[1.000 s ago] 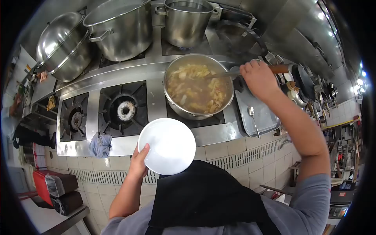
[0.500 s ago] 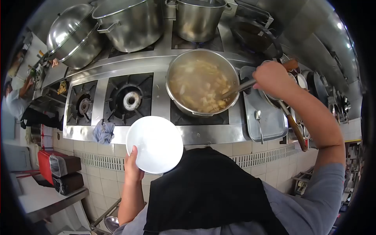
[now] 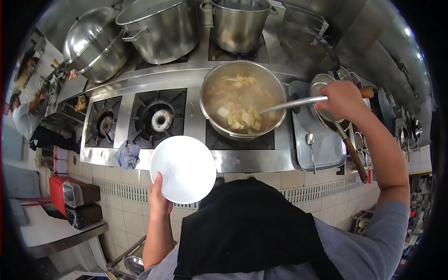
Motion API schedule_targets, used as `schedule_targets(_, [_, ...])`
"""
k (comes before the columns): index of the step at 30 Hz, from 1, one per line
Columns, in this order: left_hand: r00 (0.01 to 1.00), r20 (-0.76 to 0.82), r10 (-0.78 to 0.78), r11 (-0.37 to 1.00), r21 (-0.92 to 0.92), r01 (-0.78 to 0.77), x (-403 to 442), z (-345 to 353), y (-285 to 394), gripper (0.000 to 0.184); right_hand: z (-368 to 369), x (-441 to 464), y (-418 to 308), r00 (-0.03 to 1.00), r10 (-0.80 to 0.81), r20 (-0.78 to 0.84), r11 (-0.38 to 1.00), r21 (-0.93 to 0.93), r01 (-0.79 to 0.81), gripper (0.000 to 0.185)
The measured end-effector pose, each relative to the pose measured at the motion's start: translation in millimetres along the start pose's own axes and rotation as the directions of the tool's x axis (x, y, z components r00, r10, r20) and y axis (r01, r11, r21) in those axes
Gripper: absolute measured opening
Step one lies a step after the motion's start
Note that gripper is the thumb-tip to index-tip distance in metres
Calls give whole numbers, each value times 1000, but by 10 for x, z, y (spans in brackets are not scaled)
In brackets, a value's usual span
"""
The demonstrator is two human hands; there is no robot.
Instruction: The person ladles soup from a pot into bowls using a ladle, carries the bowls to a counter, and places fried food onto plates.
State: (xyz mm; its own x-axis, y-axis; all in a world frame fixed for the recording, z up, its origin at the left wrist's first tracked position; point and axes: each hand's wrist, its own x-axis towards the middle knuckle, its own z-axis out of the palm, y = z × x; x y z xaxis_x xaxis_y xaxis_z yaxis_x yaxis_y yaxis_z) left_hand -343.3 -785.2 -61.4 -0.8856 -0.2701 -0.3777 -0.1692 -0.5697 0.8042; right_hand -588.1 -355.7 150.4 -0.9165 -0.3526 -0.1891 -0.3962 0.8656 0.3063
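Head view: right hand (image 3: 340, 100), clenched around a long-handled utensil (image 3: 298, 102), far end among pale food pieces (image 3: 243, 119) in a metal pot (image 3: 204, 103), left of that hand. Left hand (image 3: 161, 196), grasping a white bowl (image 3: 184, 170), thumb over the edge. Handling, as judged: slow sweep, steady wrist, grip well back from the heat, bowl held clear. Against half a second ago: handle flatter across the view, pieces showing more distinctly at its end; bowl grip unchanged.

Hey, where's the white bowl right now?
In the head view, the white bowl is in the left hand, below-left of the pot and right of the cloth.
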Motion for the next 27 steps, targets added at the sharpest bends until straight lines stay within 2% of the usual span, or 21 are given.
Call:
schedule_targets(4, [1000,-14,11,1000,12,-11,30,-57,56,76,-46,-80,-32,992,50,-119,996,-71,-58,37])
schedule_targets(10, [1000,7,19,999,33,-20,87,-127,202,75,-183,-170,-38,982,159,-98,979,-112,-169,38])
schedule_targets(14, [998,52,42,998,36,-43,166,-139,312,76,-225,-254,-73,971,194,-142,968,-129,-213,38])
schedule_targets(17, [993,99,59,998,31,-63,207,-131,376,74,-288,-284,-72,959,264,-100,954,-119,-274,40])
schedule_targets(19, [995,81,58,998,15,-60,248,-123,379,72,-271,-306,8,957,288,-41,957,-17,-289,42])
schedule_targets(25, [994,62,93,996,-10,-93,468,77,561,70,-608,-402,56,934,358,22,931,70,-358,45])
schedule_targets(27, [989,78,125,992,14,-127,577,191,664,71,-702,-428,157,937,347,-36,935,92,-343,46])
